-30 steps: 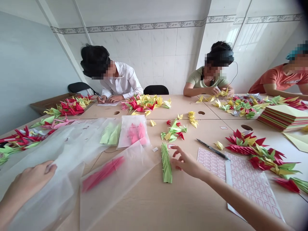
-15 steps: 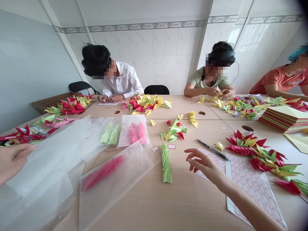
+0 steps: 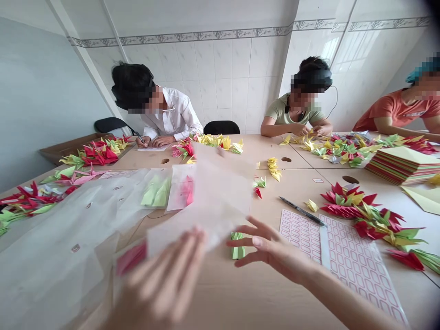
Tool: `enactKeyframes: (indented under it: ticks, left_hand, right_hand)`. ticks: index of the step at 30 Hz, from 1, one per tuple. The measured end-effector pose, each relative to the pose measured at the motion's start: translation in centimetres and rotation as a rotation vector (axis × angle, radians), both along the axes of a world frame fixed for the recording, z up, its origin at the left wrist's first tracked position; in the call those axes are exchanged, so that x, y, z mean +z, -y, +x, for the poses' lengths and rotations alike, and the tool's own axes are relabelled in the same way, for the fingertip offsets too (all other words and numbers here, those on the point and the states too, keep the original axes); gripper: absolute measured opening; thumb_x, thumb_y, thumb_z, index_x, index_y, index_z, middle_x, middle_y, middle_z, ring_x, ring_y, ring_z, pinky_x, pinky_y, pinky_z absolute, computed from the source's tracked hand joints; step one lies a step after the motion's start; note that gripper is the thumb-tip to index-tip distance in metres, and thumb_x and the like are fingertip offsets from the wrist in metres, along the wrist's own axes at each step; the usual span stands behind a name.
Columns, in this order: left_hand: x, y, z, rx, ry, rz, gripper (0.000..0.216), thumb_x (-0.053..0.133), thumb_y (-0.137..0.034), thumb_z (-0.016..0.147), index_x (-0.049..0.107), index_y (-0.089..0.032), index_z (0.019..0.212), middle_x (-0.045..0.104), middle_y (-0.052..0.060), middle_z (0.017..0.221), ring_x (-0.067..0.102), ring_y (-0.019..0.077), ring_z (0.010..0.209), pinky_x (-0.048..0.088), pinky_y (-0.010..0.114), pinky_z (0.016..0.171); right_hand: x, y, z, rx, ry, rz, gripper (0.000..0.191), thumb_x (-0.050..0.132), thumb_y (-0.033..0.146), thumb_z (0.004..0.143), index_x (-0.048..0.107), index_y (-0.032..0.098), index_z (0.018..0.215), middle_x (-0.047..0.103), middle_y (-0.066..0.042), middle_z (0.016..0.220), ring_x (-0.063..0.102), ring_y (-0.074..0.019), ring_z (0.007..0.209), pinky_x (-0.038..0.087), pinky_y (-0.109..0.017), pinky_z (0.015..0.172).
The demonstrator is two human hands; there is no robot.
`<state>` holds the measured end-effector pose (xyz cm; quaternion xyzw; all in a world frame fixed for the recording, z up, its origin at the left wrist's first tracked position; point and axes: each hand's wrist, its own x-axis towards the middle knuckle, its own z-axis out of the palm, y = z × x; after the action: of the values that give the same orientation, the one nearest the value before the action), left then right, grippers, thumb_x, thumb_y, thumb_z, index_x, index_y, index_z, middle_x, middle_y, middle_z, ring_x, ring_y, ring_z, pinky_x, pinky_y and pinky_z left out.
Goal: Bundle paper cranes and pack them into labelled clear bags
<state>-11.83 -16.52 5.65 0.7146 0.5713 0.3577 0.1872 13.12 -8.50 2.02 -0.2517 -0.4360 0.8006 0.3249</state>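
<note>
My left hand [image 3: 165, 279], smeared by motion, grips a frosted plastic bag [image 3: 220, 192] by its lower left edge and holds it above the table. Close to the bag's right edge, my right hand [image 3: 275, 247] has its fingers spread and holds nothing. Whether its fingertips touch the bag I cannot tell. Under them shows part of a stacked row of green folded-paper cranes [image 3: 238, 252], the remainder covered by the bag and fingers. A bag with a dark pink bundle [image 3: 132, 259] lies partly behind my left hand.
Frosted bags [image 3: 65, 238] cover the table's left side. Label sheets [image 3: 357, 256] and a pen [image 3: 302, 211] lie at right, beside red and yellow cranes [image 3: 374, 215] and a paper stack [image 3: 405, 165]. Several people sit opposite, including one in a white shirt [image 3: 182, 110].
My left hand has come from the far left to the middle and now holds a bag in front of me. My right hand has shifted left and lower, its fingers spreading wider.
</note>
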Motion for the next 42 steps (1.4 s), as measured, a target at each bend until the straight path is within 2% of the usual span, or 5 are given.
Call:
enactKeyframes:
  ticks: [6, 11, 14, 21, 42]
  left_hand:
    - [-2.1, 0.6, 7.6, -0.566, -0.201, -0.114, 0.044, 0.043, -0.028, 0.086, 0.045, -0.033, 0.129, 0.047, 0.004, 0.132, 0.043, 0.0308, 0.121, 0.036, 0.048, 0.102]
    - [-2.7, -2.1, 6.4, 0.0, 0.104, 0.04, 0.07, 0.056, -0.038, 0.078, 0.024, -0.03, 0.139, 0.028, 0.006, 0.146, 0.027, 0.0285, 0.133, 0.026, 0.049, 0.108]
    - [-3.1, -4.9, 5.2, 0.224, 0.536, -0.274, 0.067, 0.063, -0.039, 0.074, 0.033, -0.025, 0.132, 0.035, 0.011, 0.142, 0.036, 0.0281, 0.128, 0.039, 0.044, 0.1]
    - [-1.8, -7.2, 5.2, -0.102, 0.942, -0.598, 0.041, 0.06, -0.028, 0.079, 0.051, -0.022, 0.119, 0.061, 0.009, 0.118, 0.061, 0.0233, 0.101, 0.052, 0.03, 0.078]
    - [-0.1, -8.9, 5.1, -0.275, 0.333, -0.687, 0.03, 0.055, -0.038, 0.08, 0.061, -0.02, 0.104, 0.067, 0.006, 0.097, 0.064, 0.0181, 0.073, 0.052, 0.025, 0.056]
  right_hand:
    - [0.6, -0.8, -0.7, -0.213, -0.011, 0.049, 0.062, 0.063, 0.035, 0.077, 0.038, 0.029, 0.133, 0.061, -0.008, 0.112, 0.065, -0.0198, 0.087, 0.053, -0.036, 0.075]
    - [-1.7, -1.8, 3.1, -0.095, 0.063, 0.004, 0.07, 0.067, 0.027, 0.074, 0.035, 0.032, 0.135, 0.066, -0.004, 0.099, 0.065, -0.0148, 0.066, 0.052, -0.026, 0.055]
    - [-2.8, -1.8, 4.1, -0.027, 0.065, -0.008, 0.072, 0.068, 0.025, 0.073, 0.034, 0.032, 0.136, 0.067, -0.003, 0.092, 0.065, -0.0151, 0.067, 0.052, -0.025, 0.057]
    - [-2.5, -1.8, 4.2, 0.232, 0.066, 0.144, 0.081, 0.066, 0.023, 0.074, 0.02, 0.031, 0.141, 0.065, -0.007, 0.106, 0.065, -0.017, 0.085, 0.051, -0.027, 0.068]
    - [-2.4, -2.1, 3.5, -0.067, 0.199, 0.155, 0.034, 0.067, 0.031, 0.073, 0.065, 0.016, 0.102, 0.071, -0.006, 0.077, 0.064, -0.0125, 0.062, 0.048, -0.021, 0.055]
